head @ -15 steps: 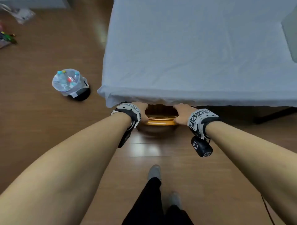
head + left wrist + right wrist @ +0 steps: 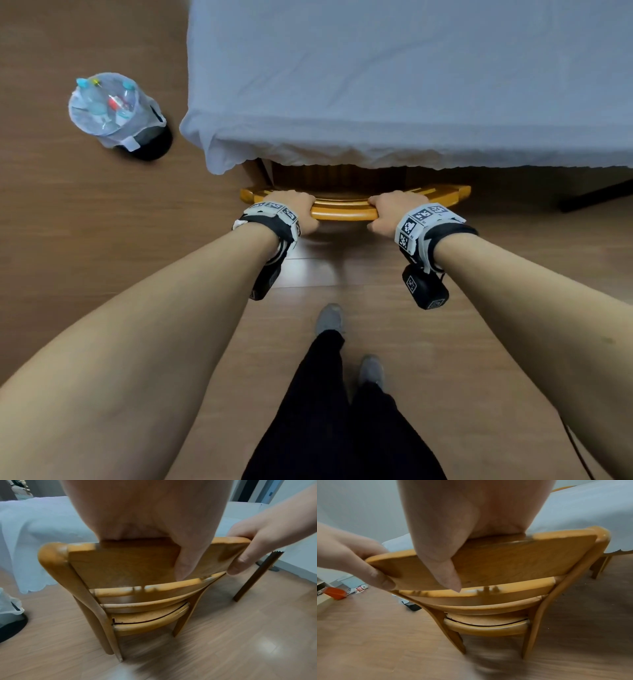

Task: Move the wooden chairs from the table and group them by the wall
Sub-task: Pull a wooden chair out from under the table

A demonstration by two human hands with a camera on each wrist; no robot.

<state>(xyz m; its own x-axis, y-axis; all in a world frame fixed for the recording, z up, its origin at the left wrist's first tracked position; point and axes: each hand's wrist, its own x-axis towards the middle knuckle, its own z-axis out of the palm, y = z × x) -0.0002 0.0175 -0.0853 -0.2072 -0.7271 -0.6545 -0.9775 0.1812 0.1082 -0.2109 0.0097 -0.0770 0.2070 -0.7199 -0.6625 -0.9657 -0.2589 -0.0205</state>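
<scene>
A light wooden chair (image 2: 342, 209) stands at the near edge of the table (image 2: 394, 85), which is draped in a pale blue-white cloth; its seat is partly under the cloth's hem. My left hand (image 2: 294, 212) grips the top rail of the backrest (image 2: 123, 563) near its left end, thumb down the rear face. My right hand (image 2: 394, 212) grips the same rail (image 2: 513, 561) toward its right end. In both wrist views the chair's legs and the floor beneath look blurred.
A bin lined with a clear bag of bottles (image 2: 113, 109) stands on the wooden floor left of the table corner. A dark table leg (image 2: 254, 577) stands to the chair's right. A second wooden chair's leg (image 2: 599, 566) shows beyond. My feet (image 2: 342, 335) are behind the chair.
The chair has come back toward me from under the cloth: much more of its top rail shows. Both hands keep their grip on it.
</scene>
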